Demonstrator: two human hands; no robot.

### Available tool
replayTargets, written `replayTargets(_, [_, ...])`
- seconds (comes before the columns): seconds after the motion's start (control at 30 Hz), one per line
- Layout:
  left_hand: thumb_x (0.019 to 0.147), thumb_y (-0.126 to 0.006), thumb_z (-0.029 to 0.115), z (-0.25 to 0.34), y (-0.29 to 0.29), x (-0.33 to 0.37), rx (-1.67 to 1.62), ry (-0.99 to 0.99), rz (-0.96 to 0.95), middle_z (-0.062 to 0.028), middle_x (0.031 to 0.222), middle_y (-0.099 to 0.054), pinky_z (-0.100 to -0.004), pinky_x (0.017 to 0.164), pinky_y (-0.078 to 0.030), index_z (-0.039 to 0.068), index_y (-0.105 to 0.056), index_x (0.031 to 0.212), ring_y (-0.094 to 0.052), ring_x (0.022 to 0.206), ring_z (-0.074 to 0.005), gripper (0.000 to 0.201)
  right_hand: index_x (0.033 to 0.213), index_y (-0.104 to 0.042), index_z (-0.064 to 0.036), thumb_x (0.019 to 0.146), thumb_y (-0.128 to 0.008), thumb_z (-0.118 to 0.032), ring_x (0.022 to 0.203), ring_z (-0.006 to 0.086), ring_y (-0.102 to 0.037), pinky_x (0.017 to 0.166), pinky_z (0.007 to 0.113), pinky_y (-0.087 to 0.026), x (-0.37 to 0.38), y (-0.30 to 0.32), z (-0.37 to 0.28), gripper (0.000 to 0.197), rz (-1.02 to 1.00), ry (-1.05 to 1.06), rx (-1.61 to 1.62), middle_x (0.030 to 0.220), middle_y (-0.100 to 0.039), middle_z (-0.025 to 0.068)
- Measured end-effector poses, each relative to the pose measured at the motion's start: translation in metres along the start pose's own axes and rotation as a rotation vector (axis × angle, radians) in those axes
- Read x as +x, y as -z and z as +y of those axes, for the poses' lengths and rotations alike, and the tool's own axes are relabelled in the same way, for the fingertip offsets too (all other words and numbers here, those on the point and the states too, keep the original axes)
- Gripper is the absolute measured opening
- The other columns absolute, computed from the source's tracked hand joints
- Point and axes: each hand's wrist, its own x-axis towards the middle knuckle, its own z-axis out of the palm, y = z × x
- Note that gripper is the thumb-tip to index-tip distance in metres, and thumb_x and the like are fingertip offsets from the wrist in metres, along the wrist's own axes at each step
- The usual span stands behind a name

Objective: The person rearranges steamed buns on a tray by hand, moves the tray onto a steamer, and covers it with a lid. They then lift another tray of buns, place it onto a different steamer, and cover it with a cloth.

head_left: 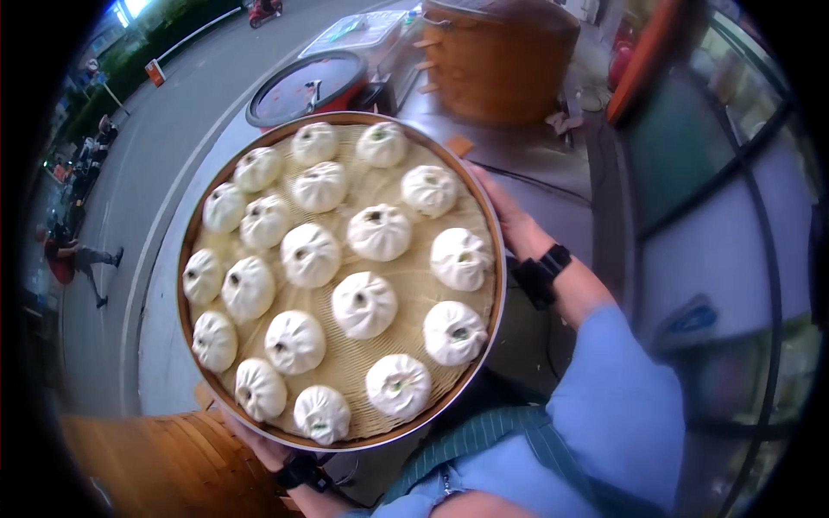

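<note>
A large round steamer tray (350, 352) with a woven liner and a wooden rim fills the middle of the view, held up in front of me. Several white pleated buns (364, 305) sit spaced over it, some with dark or green filling showing at the top. My right hand (508, 214) grips the far right side of the rim, its fingers partly hidden beneath. At the near left edge, my left hand (263, 446) supports the rim from below, most of its fingers out of sight under the tray. Both wrists carry black bands.
A wooden steamer stack (164, 462) stands low at the left. Behind the tray, a metal counter (535, 160) bears a tall wooden steamer (501, 73), a red-rimmed pot with a glass lid (302, 89) and a clear plastic box (354, 36). A person (78, 256) walks on the road at left.
</note>
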Motion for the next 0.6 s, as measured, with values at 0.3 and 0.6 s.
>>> replayTargets(0.3, [0.095,-0.035,0.031,0.009,-0.044,0.019,-0.314,0.074,-0.019,-0.0095,0.106,-0.059,-0.0320,0.082,-0.048,-0.001,-0.050,0.116,-0.059,0.093,-0.0193,0.041,0.125,-0.047,-0.0078,0.089,-0.047,-0.044,0.108,0.0182,-0.051,0.092,0.030,-0.041,-0.012,-0.045,-0.007,0.051,-0.036,0.007,-0.184,0.121,-0.052,0.0064])
replayTargets(0.6, [0.095,-0.034,0.041,0.044,-0.057,-0.004,-0.368,0.241,0.045,-0.0148,0.115,-0.055,-0.0359,0.089,-0.046,-0.001,-0.048,0.119,-0.057,0.101,-0.0244,0.050,0.122,-0.051,-0.0040,0.089,-0.050,-0.034,0.105,0.0179,-0.053,0.090,0.028,-0.042,0.001,-0.020,0.009,0.044,0.076,0.013,-0.024,0.116,-0.056,0.0075])
